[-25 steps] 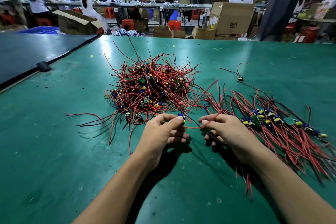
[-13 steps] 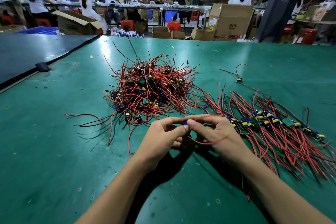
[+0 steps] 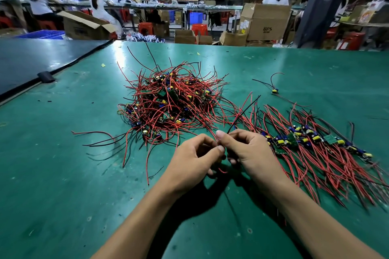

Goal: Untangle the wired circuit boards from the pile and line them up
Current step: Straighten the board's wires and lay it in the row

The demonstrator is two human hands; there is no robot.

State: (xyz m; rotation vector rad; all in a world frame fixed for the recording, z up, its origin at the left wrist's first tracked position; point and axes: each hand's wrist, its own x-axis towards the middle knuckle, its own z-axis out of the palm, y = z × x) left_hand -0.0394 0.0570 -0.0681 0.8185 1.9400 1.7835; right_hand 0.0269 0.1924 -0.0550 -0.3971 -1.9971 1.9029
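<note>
At the upper left of the frame a dark panel (image 3: 42, 59) butts against the green surface (image 3: 63, 174), and a small black block (image 3: 45, 76) sits on the seam between them. Right of that, in the middle of the surface, lies the pile (image 3: 168, 103): a loose mound of red and black wires with small green boards and yellow and blue parts caught among them, and stray wire ends trailing out toward the lower left. Just below the pile, in the centre of the frame, the two hands meet. The left hand (image 3: 193, 160) has its fingers curled, with thumb and forefinger tips drawn together against the other hand; whether they pinch anything cannot be told, as the spot is hidden, though a short loop of red wire (image 3: 222, 170) shows beneath the fingers. The right hand (image 3: 250, 151) pinches a black wire (image 3: 244, 111) between thumb and forefinger, and that wire rises slanting toward the upper right, past the edge of the pile. Just beside the right hand, to the right, the sorted boards (image 3: 311, 141) lie side by side in a row that runs toward the right edge, their red wires fanned toward the lower right. Above the row, well apart from it, a single board (image 3: 274, 91) with thin wires lies alone. Beyond the far edge, at the upper right, stands a large cardboard box (image 3: 265, 23).
</note>
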